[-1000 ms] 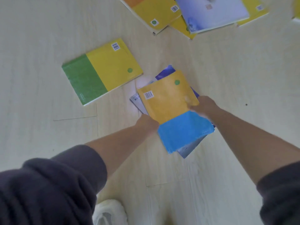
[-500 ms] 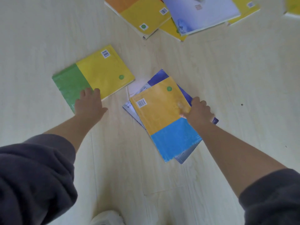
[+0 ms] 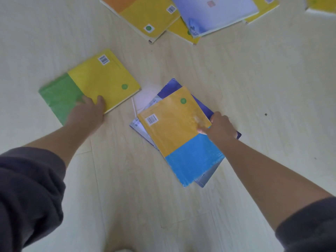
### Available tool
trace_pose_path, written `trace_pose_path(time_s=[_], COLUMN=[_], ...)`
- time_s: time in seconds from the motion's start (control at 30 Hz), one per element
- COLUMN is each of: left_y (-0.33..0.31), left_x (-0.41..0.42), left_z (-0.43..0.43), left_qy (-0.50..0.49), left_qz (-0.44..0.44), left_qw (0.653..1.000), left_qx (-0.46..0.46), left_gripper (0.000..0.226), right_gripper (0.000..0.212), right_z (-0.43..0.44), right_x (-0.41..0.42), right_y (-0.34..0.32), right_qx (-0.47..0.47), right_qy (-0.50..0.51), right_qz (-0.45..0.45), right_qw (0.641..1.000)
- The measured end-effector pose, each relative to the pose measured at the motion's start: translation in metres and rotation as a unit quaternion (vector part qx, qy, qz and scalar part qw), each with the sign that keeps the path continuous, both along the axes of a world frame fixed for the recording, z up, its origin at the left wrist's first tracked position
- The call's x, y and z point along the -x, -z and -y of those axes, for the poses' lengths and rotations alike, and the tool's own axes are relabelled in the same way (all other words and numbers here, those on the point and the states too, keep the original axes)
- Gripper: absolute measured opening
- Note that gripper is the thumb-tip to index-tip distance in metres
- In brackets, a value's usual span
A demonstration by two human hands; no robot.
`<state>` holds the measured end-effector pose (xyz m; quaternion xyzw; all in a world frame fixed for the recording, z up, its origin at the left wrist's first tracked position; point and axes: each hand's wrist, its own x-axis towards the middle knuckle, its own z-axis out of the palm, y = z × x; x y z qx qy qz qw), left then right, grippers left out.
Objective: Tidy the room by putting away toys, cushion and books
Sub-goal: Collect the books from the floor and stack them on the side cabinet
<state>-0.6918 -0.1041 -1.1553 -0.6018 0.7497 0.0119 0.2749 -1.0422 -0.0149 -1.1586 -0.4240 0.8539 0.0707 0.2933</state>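
Pale wood-effect floor [image 3: 163, 215] carries every book in view; none sits on a shelf or in a container, and no storage place shows.

Status, as a judgement: book collection is at an early stage; one small stack [image 3: 181, 142] is formed and the rest lies loose.

Stack: a yellow-and-blue book [image 3: 174, 128] lies on top, barcode side up; purple books [image 3: 171, 86] lie askew beneath it; the whole rests on the floor at centre. The right hand [image 3: 221, 127] grips the stack at its right edge; thumb on the top cover, fingers curled over the edge.

Next item: a green-and-yellow book [image 3: 94, 79] lies flat just beside the stack, on its left, not touching it; the left hand [image 3: 87, 113] lies on the near edge of this book with fingertips on the cover; blur prevents telling whether it grips the edge or only presses down.

Outstanding: an orange-and-yellow book [image 3: 145, 13], a pale blue book [image 3: 214, 11] and yellow books [image 3: 179, 29] partly hidden beneath them form an overlapping group on the far side, well apart from the stack; one more yellow cover [image 3: 320, 6] shows at the far right corner.

Toys and cushion: not in view; their status cannot be assessed.

Probable next step: place the green-and-yellow book on the stack; then gather the far group.
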Motion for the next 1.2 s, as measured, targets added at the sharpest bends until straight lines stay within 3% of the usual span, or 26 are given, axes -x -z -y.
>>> trace_pose_path(time_s=[0.1, 0.3, 0.43, 0.5, 0.57, 0.67, 0.73, 0.83, 0.9, 0.97, 1.07, 1.13, 1.2], left_y=[0.000, -0.022, -0.045, -0.052, -0.049, -0.025, -0.006, 0.007, 0.003, -0.005, -0.007, -0.008, -0.015], left_x=[0.011, 0.000, 0.026, 0.045, 0.063, 0.079, 0.087, 0.093, 0.093, 0.093, 0.095, 0.103, 0.114], left_z=[-0.001, 0.000, -0.014, -0.027, -0.041, -0.065, -0.084, -0.097, -0.090, -0.082, -0.088, -0.101, -0.117], left_qy=[0.032, -0.007, 0.009, 0.073, 0.205, 0.372, 0.436, 0.440, 0.452, 0.491, 0.506, 0.395, 0.086], left_qz=[0.059, -0.090, -0.204, -0.271, -0.342, -0.416, -0.389, -0.366, -0.362, -0.323, -0.271, -0.225, -0.238], left_qw=[0.998, 0.994, 0.973, 0.950, 0.903, 0.824, 0.810, 0.820, 0.815, 0.809, 0.819, 0.889, 0.966], left_qx=[-0.003, 0.054, 0.111, 0.139, 0.160, 0.103, 0.043, 0.002, -0.011, -0.028, -0.011, 0.056, 0.060], left_gripper=[0.057, 0.025, 0.032, 0.041, 0.049, 0.036, 0.019, 0.032, 0.031, 0.032, 0.035, 0.042, 0.057], right_gripper=[0.060, 0.059, 0.061, 0.059, 0.052, 0.030, 0.022, 0.034, 0.036, 0.036, 0.067, 0.094, 0.107], right_z=[0.000, -0.001, -0.004, -0.006, -0.006, -0.005, -0.010, -0.019, -0.020, -0.017, -0.016, -0.017, -0.018], right_x=[0.001, 0.001, -0.001, 0.004, 0.012, 0.032, 0.044, 0.045, 0.040, 0.031, 0.016, 0.010, 0.008], right_y=[0.002, 0.001, -0.001, -0.002, -0.002, -0.002, -0.002, -0.003, 0.000, -0.003, -0.001, -0.004, -0.007], right_qx=[0.004, 0.010, 0.009, 0.026, 0.037, 0.067, 0.072, 0.088, 0.135, 0.184, 0.083, 0.029, 0.022], right_qy=[-0.003, -0.013, -0.034, -0.030, -0.022, 0.040, 0.141, 0.181, 0.139, 0.061, -0.118, -0.164, -0.144], right_qz=[0.004, 0.000, -0.027, 0.010, 0.070, 0.146, 0.226, 0.258, 0.165, 0.069, 0.006, -0.025, -0.033], right_qw=[1.000, 1.000, 0.999, 0.999, 0.997, 0.986, 0.961, 0.945, 0.967, 0.979, 0.989, 0.986, 0.989])
